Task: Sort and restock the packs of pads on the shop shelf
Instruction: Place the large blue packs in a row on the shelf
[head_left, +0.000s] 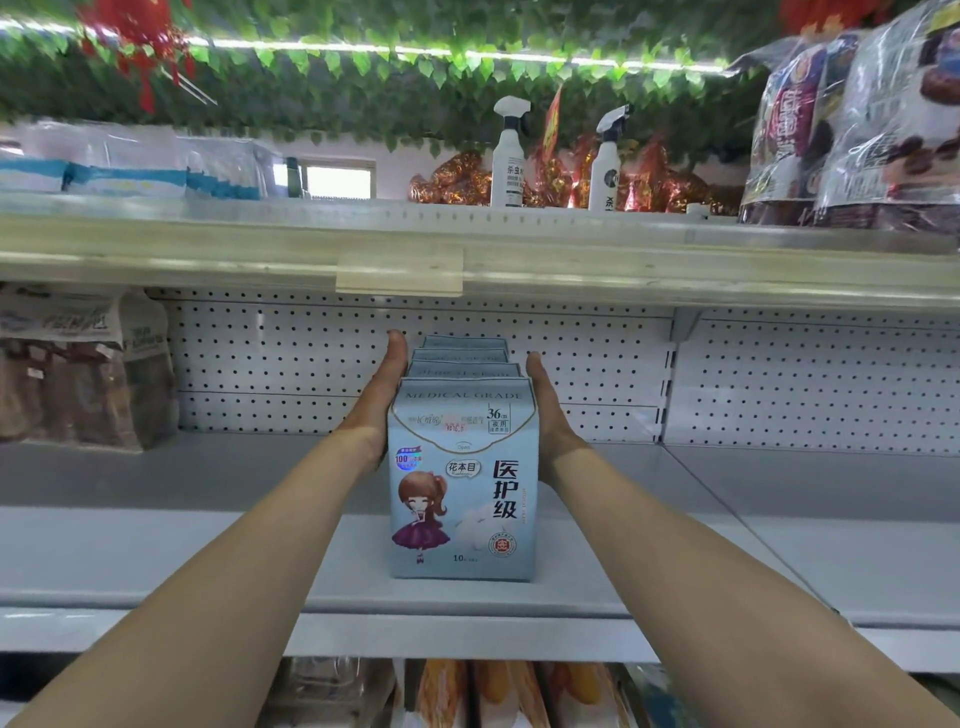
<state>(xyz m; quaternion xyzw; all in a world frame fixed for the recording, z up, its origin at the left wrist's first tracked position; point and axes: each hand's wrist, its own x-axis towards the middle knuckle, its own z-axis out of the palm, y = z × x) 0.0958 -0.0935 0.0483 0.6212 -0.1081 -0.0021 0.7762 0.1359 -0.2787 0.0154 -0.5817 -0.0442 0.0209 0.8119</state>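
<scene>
A row of several light-blue packs of pads (462, 483) stands upright on the grey middle shelf (208, 551), one behind another, running back toward the pegboard. The front pack shows a cartoon girl and "MEDICAL GRADE" lettering. My left hand (376, 402) lies flat against the left side of the row with fingers straight. My right hand (550, 415) presses flat against the right side. Both palms squeeze the row between them. The rear packs are mostly hidden behind the front one.
Brown wrapped packs (78, 374) stand at the shelf's left end. The top shelf carries two white spray bottles (509, 156), blue-white packs (119, 171) and large plastic-wrapped bundles (852, 119). A price-tag holder (399, 270) hangs on the upper shelf edge. Orange packets (483, 696) sit on the shelf below.
</scene>
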